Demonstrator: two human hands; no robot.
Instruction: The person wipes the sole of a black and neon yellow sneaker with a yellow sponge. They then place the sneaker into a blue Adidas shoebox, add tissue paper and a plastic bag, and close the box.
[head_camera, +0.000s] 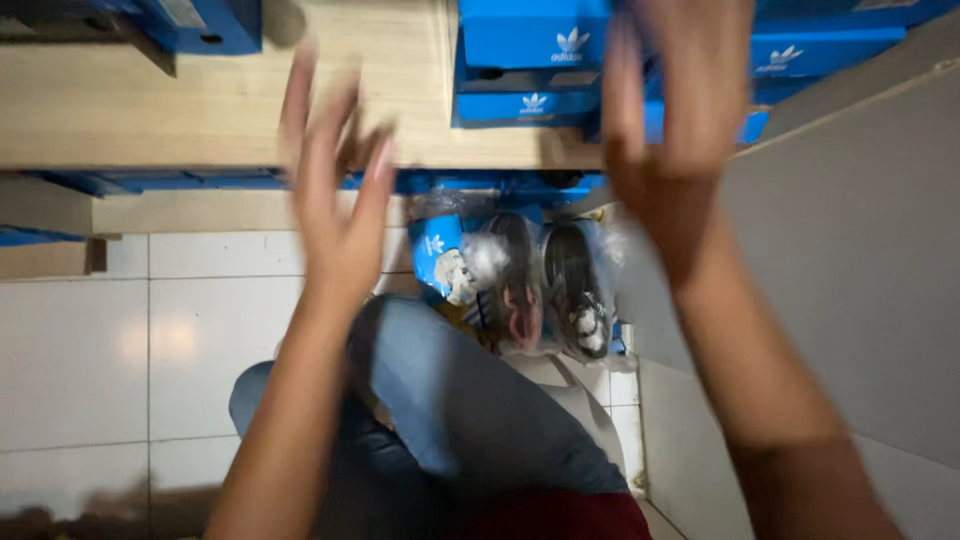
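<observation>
both hands up, empty: left hand (335, 215) blurred, fingers spread; right hand (680, 130) open against the stacked blue cardboard shoe boxes (530, 60) on the far wooden shelf (200, 100). plastic-wrapped shoes (545, 280) sit below in an open box, untouched.

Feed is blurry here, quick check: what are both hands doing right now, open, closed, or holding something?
Left hand: open, fingers spread, holding nothing, raised in front of the wooden shelf.
Right hand: open, empty, up by the blue shoe boxes.
</observation>
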